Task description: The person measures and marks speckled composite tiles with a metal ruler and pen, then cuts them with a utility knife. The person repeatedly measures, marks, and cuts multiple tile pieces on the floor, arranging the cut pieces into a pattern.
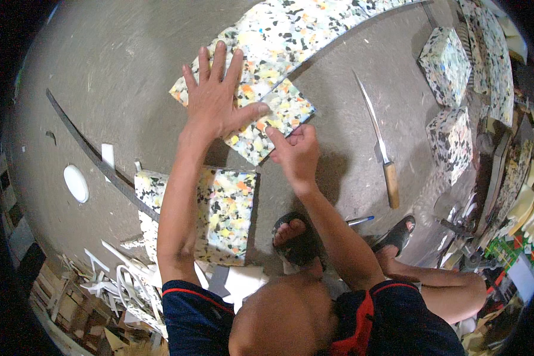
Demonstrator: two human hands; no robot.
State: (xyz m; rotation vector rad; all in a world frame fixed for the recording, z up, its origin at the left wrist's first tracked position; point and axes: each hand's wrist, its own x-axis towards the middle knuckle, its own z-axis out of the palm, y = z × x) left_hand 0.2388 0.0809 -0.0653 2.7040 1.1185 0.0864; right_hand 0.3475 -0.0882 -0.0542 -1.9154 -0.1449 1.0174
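My left hand (pixel 213 101) lies flat with spread fingers on speckled multicolour foam, where a squarish piece (pixel 279 101) adjoins or overlaps a long curved piece (pixel 291 24); I cannot tell which. My right hand (pixel 293 145) grips the squarish piece's lower right edge, thumb on top and fingers curled at the side. A long knife (pixel 390 178) with a wooden handle lies on the floor to the right of my right hand. Below my left hand, another foam block (pixel 225 219) sits on the floor, partly behind my left forearm.
A dark curved strip (pixel 89 151), a white oval piece (pixel 76 183) and white offcuts (pixel 124 285) are at left. Foam blocks (pixel 445 65) and piled scrap (pixel 522 237) line the right. A pen (pixel 361 221) lies on the concrete floor (pixel 113 53) near my sandalled feet.
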